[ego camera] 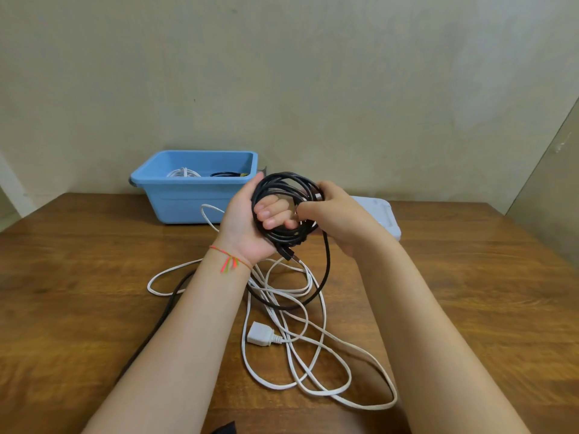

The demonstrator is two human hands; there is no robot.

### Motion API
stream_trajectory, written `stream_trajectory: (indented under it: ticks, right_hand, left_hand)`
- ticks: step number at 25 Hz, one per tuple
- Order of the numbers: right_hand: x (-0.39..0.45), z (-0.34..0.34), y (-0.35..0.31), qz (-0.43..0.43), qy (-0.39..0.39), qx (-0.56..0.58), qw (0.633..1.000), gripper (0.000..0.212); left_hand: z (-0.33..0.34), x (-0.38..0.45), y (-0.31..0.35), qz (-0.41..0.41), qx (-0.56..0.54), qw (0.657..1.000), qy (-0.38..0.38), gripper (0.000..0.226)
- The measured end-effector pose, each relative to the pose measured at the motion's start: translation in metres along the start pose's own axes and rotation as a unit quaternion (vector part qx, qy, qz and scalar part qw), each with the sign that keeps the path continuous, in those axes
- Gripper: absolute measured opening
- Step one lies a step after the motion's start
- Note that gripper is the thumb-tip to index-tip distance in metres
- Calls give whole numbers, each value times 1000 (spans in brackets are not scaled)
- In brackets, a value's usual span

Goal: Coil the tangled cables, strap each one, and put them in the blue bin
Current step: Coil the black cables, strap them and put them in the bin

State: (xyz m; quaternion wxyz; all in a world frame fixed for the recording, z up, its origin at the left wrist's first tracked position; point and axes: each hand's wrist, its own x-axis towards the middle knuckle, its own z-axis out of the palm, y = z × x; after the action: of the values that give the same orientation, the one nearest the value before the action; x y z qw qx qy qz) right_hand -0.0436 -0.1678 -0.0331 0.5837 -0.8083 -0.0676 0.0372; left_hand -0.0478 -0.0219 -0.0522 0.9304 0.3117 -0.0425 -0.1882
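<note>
My left hand (247, 227) grips a black cable coil (283, 186) of several loops, held above the wooden table. My right hand (336, 219) pinches the coil on its right side. A loose length of the black cable (326, 277) hangs from the coil down to the table and runs off to the left under my left forearm. A tangled white cable (300, 368) with a white plug (258, 333) lies spread on the table below my hands. The blue bin (175, 195) stands at the back left and holds a white coil (183, 173) and a black coil (224, 174).
A pale flat lid or box (387, 214) lies on the wooden table (94, 255) behind my right hand. A plain wall runs along the table's far edge. A small black object (224, 429) shows at the table's near edge.
</note>
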Motion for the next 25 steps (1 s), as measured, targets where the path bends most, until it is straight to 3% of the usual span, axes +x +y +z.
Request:
stream_trajectory:
  ticks: [5, 8, 10, 15, 18, 22, 25]
  right_hand:
    - [-1, -1, -2, -8, -5, -46, 999, 40]
    - [-1, -2, -2, -10, 5, -25, 1000, 24]
    - [1, -7, 0, -22, 36, -84, 996, 23]
    - [2, -7, 1, -150, 100, -245, 953, 20]
    - [3, -4, 1, -104, 118, -238, 959, 26]
    - [1, -4, 2, 31, 36, -206, 977, 20]
    - [0, -5, 3, 21, 22, -182, 983, 21]
  left_hand:
    - [-3, -6, 3, 1, 37, 998, -57, 60]
    - [1, -3, 6, 10, 114, 993, -10, 48]
    - [3, -1, 7, 8, 151, 988, 13, 41]
    - [9, -3, 4, -62, 296, 953, 11, 62]
    - [10, -1, 4, -29, 288, 957, 30, 61]
    - [8, 1, 3, 31, 247, 966, 73, 51]
    - [2, 1, 7, 79, 317, 942, 71, 29]
